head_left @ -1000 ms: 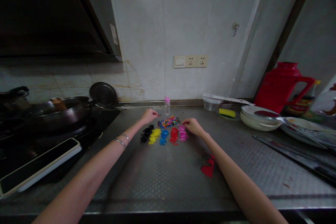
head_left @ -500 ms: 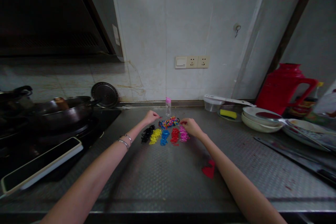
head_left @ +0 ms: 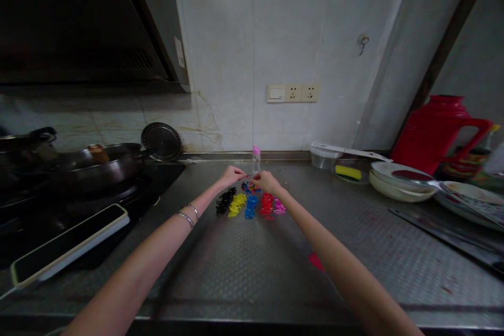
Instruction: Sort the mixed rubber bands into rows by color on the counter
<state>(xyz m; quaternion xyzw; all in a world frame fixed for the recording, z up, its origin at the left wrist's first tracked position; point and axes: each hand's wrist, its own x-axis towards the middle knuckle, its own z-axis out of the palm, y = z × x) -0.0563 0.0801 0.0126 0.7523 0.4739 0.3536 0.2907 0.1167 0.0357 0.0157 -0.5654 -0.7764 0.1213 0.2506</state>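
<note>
My left hand [head_left: 232, 175] is closed in a pinch over the back of the counter, with small dark and reddish rubber bands at its fingertips. My right hand [head_left: 268, 182] is also pinched, its fingertips close to those of the left; what they grip is too small to make out. Below both hands lies a mixed pile of coloured rubber bands [head_left: 249, 187], partly covered by the right hand. In front is a row of sorted piles: black bands [head_left: 226, 201], yellow bands [head_left: 237, 205], blue bands [head_left: 251, 206], red bands [head_left: 266, 205] and pink bands [head_left: 279, 207].
A clear bottle with a pink cap [head_left: 256, 158] stands behind the hands. A phone [head_left: 71, 244] and a pan [head_left: 98, 167] are on the left. To the right are a plastic tub [head_left: 323, 158], a yellow sponge [head_left: 348, 172], bowls [head_left: 399, 186] and a red flask [head_left: 431, 134].
My right hand has moved left from beside the pink bands to the left hand's fingertips, now covering part of the mixed pile. The left hand stays pinched; the view has shifted slightly.
</note>
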